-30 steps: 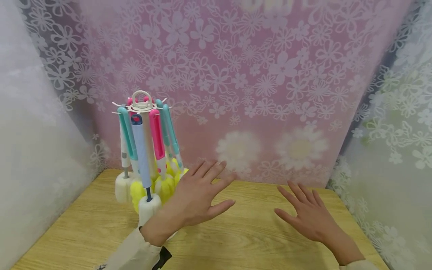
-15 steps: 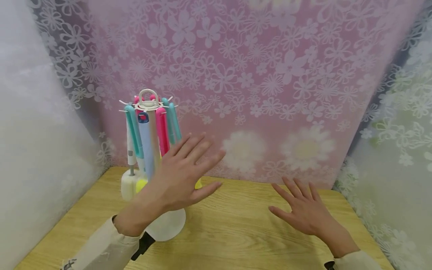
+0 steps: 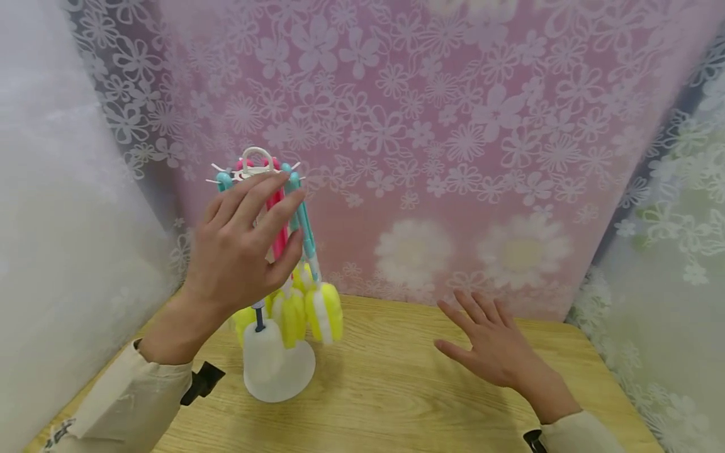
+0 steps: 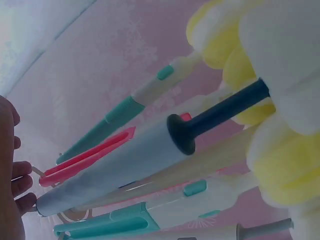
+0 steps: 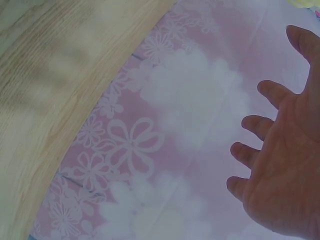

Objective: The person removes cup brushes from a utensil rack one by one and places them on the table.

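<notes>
Several sponge bottle brushes hang from a white rack, whose top loop (image 3: 257, 150) and round base (image 3: 300, 371) show in the head view. My left hand (image 3: 238, 245) is in front of the rack's upper part, fingers loosely bent, hiding several handles. Seen from the left wrist, its fingertips (image 4: 25, 202) are right at the hook end of a light-blue-handled brush (image 4: 125, 165). That brush's white sponge head (image 3: 263, 346) hangs over the base. Beside it are a pink handle (image 3: 279, 220), a teal handle (image 3: 306, 226) and yellow-white sponges (image 3: 325, 314). My right hand (image 3: 493, 346) holds nothing, fingers spread above the table.
The rack stands on the left part of a wood-grain table (image 3: 396, 390). A pink floral sheet (image 3: 408, 126) hangs behind it, and whitish sheets close off the left side (image 3: 56, 207) and the right side (image 3: 668, 327).
My left hand has moved left and up, from beside the sponges to the brush handles near the rack's top. The right hand has shifted slightly left, still spread.
</notes>
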Tool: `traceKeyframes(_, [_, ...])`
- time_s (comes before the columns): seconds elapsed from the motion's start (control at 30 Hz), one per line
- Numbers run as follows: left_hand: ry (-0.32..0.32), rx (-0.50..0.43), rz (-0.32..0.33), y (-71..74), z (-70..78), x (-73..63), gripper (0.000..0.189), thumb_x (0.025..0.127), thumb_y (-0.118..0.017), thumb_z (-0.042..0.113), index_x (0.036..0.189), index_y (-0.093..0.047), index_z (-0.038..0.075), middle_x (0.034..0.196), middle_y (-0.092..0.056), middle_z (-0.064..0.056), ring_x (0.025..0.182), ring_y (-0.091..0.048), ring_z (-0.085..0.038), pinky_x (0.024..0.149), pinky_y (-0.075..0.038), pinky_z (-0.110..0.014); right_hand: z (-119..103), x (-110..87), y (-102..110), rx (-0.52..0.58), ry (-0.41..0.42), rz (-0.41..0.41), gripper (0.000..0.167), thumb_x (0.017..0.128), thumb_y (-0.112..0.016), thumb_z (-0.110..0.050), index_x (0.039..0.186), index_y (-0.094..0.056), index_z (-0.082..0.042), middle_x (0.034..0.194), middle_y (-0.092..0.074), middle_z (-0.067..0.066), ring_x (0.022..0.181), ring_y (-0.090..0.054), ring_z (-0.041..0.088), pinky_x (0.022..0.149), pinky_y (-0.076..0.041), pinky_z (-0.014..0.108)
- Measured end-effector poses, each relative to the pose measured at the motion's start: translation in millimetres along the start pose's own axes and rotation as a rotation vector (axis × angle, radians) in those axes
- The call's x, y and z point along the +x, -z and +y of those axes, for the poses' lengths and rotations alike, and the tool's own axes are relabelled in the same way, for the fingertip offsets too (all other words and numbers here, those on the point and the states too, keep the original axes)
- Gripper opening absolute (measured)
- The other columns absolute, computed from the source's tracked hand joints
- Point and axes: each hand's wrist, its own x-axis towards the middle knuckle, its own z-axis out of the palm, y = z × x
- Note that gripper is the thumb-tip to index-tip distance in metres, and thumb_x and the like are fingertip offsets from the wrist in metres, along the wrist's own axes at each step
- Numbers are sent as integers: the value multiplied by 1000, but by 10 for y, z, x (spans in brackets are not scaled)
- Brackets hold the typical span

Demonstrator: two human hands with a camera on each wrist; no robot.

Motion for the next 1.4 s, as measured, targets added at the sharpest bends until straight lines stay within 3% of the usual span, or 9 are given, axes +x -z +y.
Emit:
traceKeyframes(0.2, [12, 11, 106, 66, -46, 16, 34, 86, -50, 24, 109, -67, 4, 112, -62, -16, 103, -54, -39, 83, -40, -52, -47, 23, -73, 3, 21, -2, 71, 91, -42, -64, 149, -34, -25, 156, -22, 10, 142, -13, 38, 108, -8, 63])
traceKeyframes(0.3, [56, 46, 167, 92, -120, 48, 35, 85, -50, 26, 107, -68, 6, 110, -63, -15, 102, -54, -39, 84, -37, -53, -66, 41, -96, -1, 25, 0, 70, 91, -42, -64, 149, -34, -26, 156, -22, 10, 142, -14, 38, 108, -8, 62])
traceKeyframes(0.4, [125, 81, 117, 121, -256, 58, 39, 86, -49, 32, 110, -68, 7, 116, -62, -16, 110, -52, -37, 91, -36, -53, -92, 59, -102, 3, 27, 1, 71, 91, -42, -64, 149, -34, -25, 156, -22, 9, 142, -15, 37, 109, -8, 61])
traceKeyframes(0.5, [186, 78, -40, 143, -388, 18, 44, 87, -48, 36, 118, -66, 10, 127, -57, -16, 119, -48, -37, 96, -36, -56, -133, 78, -96, 5, 32, 7, 71, 91, -42, -64, 149, -34, -25, 156, -22, 9, 141, -16, 37, 109, -11, 61])
traceKeyframes(0.6, [233, 44, -170, 148, -450, -51, 46, 88, -52, 36, 126, -63, 13, 138, -50, -14, 122, -47, -37, 92, -42, -60, -188, 114, -91, 3, 43, 19, 71, 91, -41, -65, 150, -33, -25, 156, -23, 7, 140, -19, 37, 107, -17, 62])
traceKeyframes(0.67, [257, 16, -202, 146, -456, -80, 45, 89, -54, 35, 128, -62, 14, 141, -47, -13, 122, -47, -39, 86, -45, -62, -229, 148, -85, 5, 56, 37, 70, 91, -41, -64, 149, -34, -25, 155, -24, 7, 140, -22, 37, 105, -22, 63])
traceKeyframes(0.93, [336, -47, -183, 123, -394, -48, 33, 92, -58, 33, 114, -70, 11, 130, -54, -20, 119, -48, -42, 88, -44, -61, -422, 356, 24, 62, 97, 108, 67, 93, -42, -61, 149, -33, -26, 153, -29, 6, 136, -31, 37, 101, -32, 61])
traceKeyframes(1.17, [316, -41, -142, 79, -383, -46, 33, 92, -56, 30, 114, -70, 9, 120, -60, -19, 113, -52, -37, 89, -46, -54, -618, 573, 238, 189, 107, 162, 64, 95, -44, -55, 150, -32, -24, 153, -30, 6, 134, -34, 35, 103, -31, 58])
traceKeyframes(1.4, [381, -66, -112, 31, -344, -20, 33, 93, -56, 32, 110, -72, 9, 107, -61, -16, 108, -52, -35, 88, -44, -51, -878, 740, 311, 364, 107, 261, 56, 97, -44, -50, 147, -37, -26, 148, -38, -2, 130, -43, 24, 94, -44, 51])
